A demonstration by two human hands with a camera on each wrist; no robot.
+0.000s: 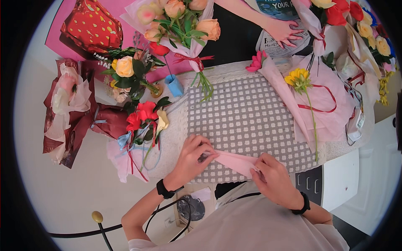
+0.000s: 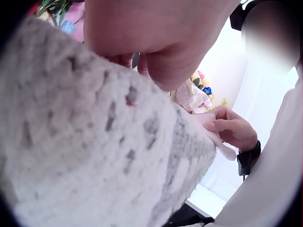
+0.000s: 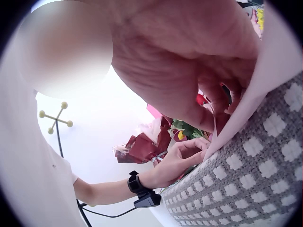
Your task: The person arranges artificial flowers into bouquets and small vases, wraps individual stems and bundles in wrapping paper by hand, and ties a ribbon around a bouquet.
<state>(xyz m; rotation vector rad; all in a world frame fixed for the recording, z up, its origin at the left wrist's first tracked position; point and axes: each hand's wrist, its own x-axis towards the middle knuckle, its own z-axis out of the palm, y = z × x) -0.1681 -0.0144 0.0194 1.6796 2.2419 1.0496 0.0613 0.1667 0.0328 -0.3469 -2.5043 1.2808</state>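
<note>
A narrow folded strip of pink wrapping paper [image 1: 234,162] stretches between both hands at the table's front edge. My left hand [image 1: 192,157] pinches its left end between thumb and fingers. The right hand [image 1: 274,180] grips the other end, fingers curled over the paper. In the right wrist view the paper [image 3: 241,111] runs close along the checked cloth [image 3: 251,182], with the left hand [image 3: 177,163] at its far end. The left wrist view shows the right hand [image 2: 232,127] with its thumb on the paper; the left fingertips are mostly hidden there.
A yellow flower [image 1: 298,79] lies on pink wrapping [image 1: 326,121] at right. Peach roses [image 1: 208,29] are bundled at the back. A blue pot [image 1: 173,85], red flowers [image 1: 144,113] and a dark-red-wrapped bouquet [image 1: 67,108] stand left. Another hand [image 1: 284,32] shows over a printed round sheet.
</note>
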